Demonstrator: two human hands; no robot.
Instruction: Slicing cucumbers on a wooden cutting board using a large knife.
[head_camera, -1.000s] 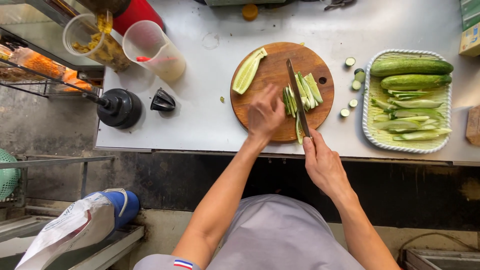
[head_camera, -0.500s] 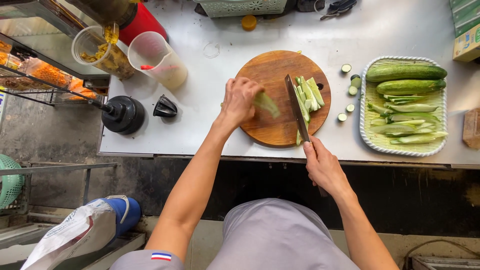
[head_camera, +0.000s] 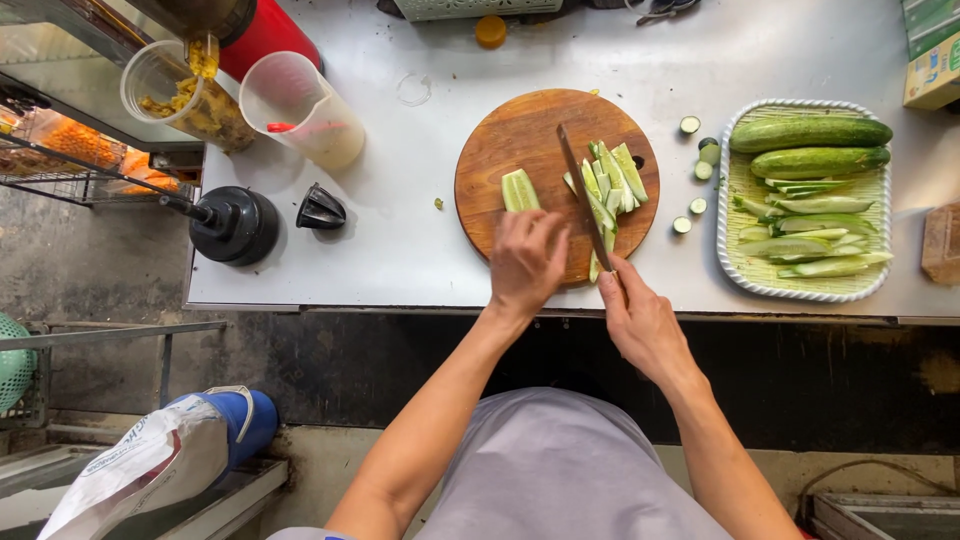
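Looking down from head height, a round wooden cutting board (head_camera: 520, 150) was seen on a pale metal counter (head_camera: 420, 240). The left hand (head_camera: 527, 262) was laid palm-down on the board's near edge, fingers curled loosely around the near end of a cucumber half (head_camera: 519, 189) that lay cut face up. The right hand (head_camera: 643, 322) was clenched around the handle of a long knife (head_camera: 583, 195) — its blade was stretched away across the board, just beside a heap of cucumber sticks (head_camera: 612, 183) on the board's right half.

A few round cucumber ends (head_camera: 690, 125) were scattered on the counter between the board and a white scalloped tray (head_camera: 805, 290). On the tray, two whole cucumbers (head_camera: 810, 133) were placed at the far side, with cut spears piled nearer. To the left of the board, well apart, a clear plastic jug (head_camera: 300, 110), a second container of yellow food (head_camera: 180, 95) and a black funnel-shaped lid (head_camera: 321, 208) were set out.
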